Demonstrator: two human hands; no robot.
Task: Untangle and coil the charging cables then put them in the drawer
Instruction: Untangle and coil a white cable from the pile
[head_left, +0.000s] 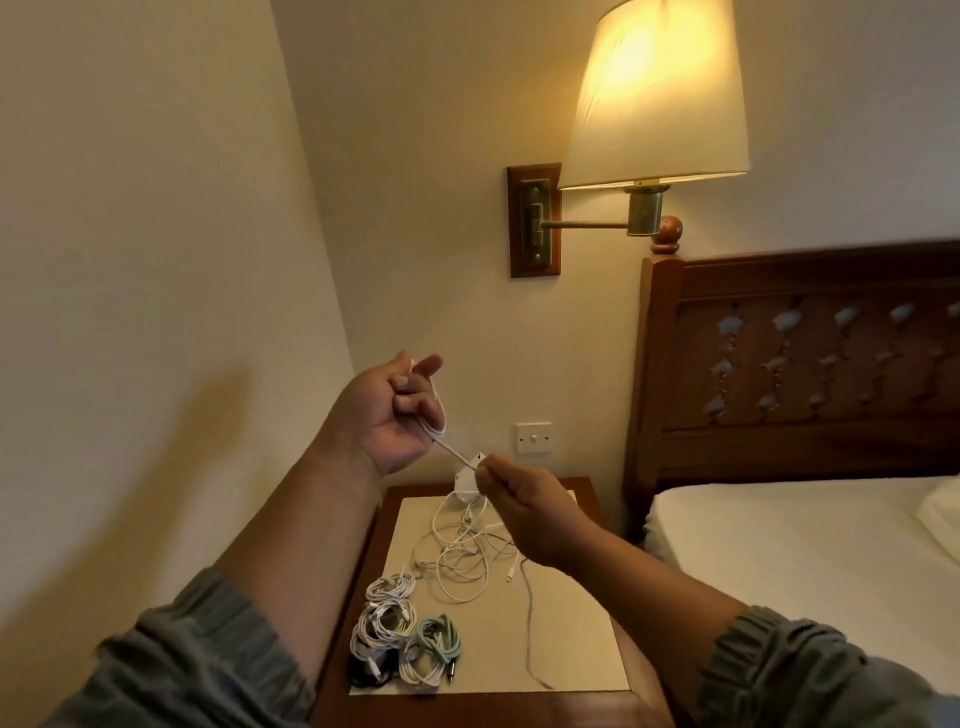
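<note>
My left hand (392, 413) is raised above the nightstand, with a white cable (451, 448) wound in loops around its curled fingers. My right hand (524, 506) pinches the same cable a short way down, holding it taut; the loose end hangs past the wrist to the tabletop. Below lies a tangle of white cables (462, 551) with a white charger block (465, 486). Several coiled cables (395, 634), white, black and pale green, sit at the front left of the nightstand top (571, 623). No drawer is visible.
A lit wall lamp (657, 98) on a swing arm hangs over the nightstand. A wall switch (534, 437) sits behind it. The bed (810, 540) with its carved wooden headboard (810, 358) stands close on the right; a wall closes in on the left.
</note>
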